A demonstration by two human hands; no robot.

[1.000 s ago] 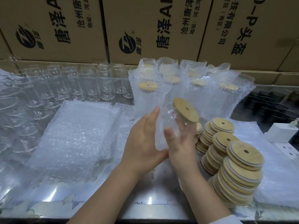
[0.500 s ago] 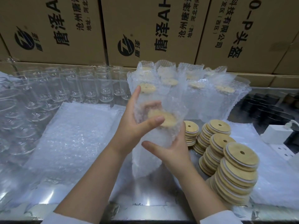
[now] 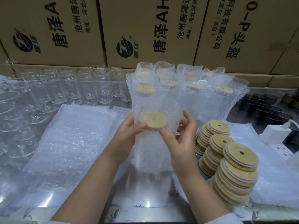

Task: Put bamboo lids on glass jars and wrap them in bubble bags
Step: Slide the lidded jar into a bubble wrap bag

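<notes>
A glass jar with a round bamboo lid stands upright inside a clear bubble bag, held above the table's middle. My left hand grips the bag and jar from the left, thumb by the lid's edge. My right hand holds it from the right, fingers curled around the bag's upper part. The bag's open top rises above the lid. Much of the jar's glass is blurred by the bubble film.
Several wrapped lidded jars stand behind. Rows of bare glass jars fill the left and back. A pile of flat bubble bags lies at left. Stacks of bamboo lids lean at right, near a white power strip. Cardboard boxes wall the back.
The lidded jar, bare and tilted a second ago, now sits upright inside the bubble bag. Both hands moved from the jar to gripping the bag's sides near the lid.
</notes>
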